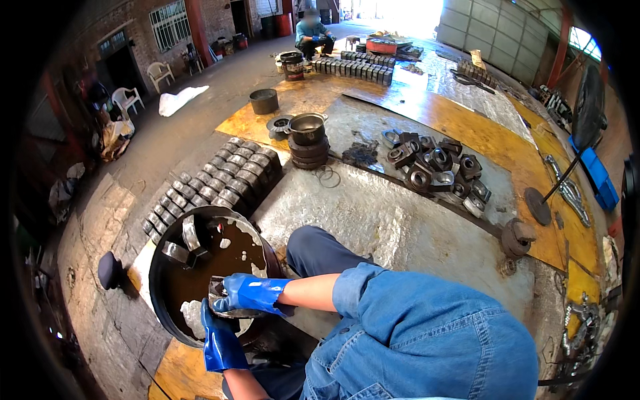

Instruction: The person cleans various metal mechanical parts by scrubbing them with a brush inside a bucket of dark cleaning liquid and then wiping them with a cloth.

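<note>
A wide round tub of murky brown liquid stands in front of me, with patches of pale foam on the surface. Over its near side, my right hand, in a blue rubber glove, is closed round a greyish metal block, mostly covered by the gloves. My left hand, gloved the same way, grips the block from the near left; its fingertips are partly hidden. Against the tub's far left wall, metal blocks stick out of the liquid.
Rows of dark metal blocks lie just beyond the tub. A pot sits on stacked rings, and a heap of holed metal parts lies to the right. A pole stand rises farther right. Another person sits far back.
</note>
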Tool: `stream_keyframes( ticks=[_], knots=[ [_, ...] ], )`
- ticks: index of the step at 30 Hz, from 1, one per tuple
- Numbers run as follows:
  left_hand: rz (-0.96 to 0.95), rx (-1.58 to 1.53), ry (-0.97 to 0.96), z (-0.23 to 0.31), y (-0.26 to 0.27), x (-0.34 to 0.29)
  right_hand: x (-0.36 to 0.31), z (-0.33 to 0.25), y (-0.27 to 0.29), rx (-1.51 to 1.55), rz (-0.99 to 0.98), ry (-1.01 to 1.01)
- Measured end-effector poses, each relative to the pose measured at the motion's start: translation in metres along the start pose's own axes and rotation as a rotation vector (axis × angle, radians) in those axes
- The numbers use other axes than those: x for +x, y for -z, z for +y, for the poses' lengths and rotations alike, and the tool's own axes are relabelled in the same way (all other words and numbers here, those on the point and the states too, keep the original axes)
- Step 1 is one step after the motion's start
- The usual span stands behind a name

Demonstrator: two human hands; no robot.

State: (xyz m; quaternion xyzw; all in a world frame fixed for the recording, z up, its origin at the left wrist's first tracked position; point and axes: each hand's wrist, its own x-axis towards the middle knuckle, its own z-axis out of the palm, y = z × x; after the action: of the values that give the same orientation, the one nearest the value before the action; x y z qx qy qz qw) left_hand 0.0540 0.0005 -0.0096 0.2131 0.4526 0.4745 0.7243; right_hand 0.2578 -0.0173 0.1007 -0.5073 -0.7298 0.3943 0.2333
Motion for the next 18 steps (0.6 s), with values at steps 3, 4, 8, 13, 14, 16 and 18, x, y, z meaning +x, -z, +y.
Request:
stream_keyframes(
  ticks=[3, 4, 8, 13, 14, 16, 18],
  knots=[
    [-0.041, 0.111, -0.103, 0.002, -0.009, -0.014, -0.006, -0.003, 0.004, 0.042, 0.057, 0.061],
    [-0.026, 0.098, -0.105, 0.002, -0.005, -0.013, -0.007, -0.002, 0.001, 0.025, 0.057, 0.038],
    [0.023, -0.021, -0.085, -0.005, 0.015, 0.004, 0.001, 0.025, -0.012, 0.131, 0.071, 0.120],
    [0.064, -0.087, -0.079, -0.006, 0.019, 0.019, -0.010, 0.022, -0.007, 0.138, 0.146, 0.080],
    [0.071, -0.085, -0.079, -0.007, 0.024, 0.022, -0.007, 0.030, -0.014, 0.153, 0.194, 0.107],
    [0.100, -0.097, -0.093, -0.002, 0.053, 0.017, -0.023, 0.008, 0.001, 0.138, 0.100, 0.052],
    [0.098, -0.100, -0.087, -0.005, 0.053, 0.022, -0.017, 0.014, 0.000, 0.139, 0.116, 0.086]
  ],
)
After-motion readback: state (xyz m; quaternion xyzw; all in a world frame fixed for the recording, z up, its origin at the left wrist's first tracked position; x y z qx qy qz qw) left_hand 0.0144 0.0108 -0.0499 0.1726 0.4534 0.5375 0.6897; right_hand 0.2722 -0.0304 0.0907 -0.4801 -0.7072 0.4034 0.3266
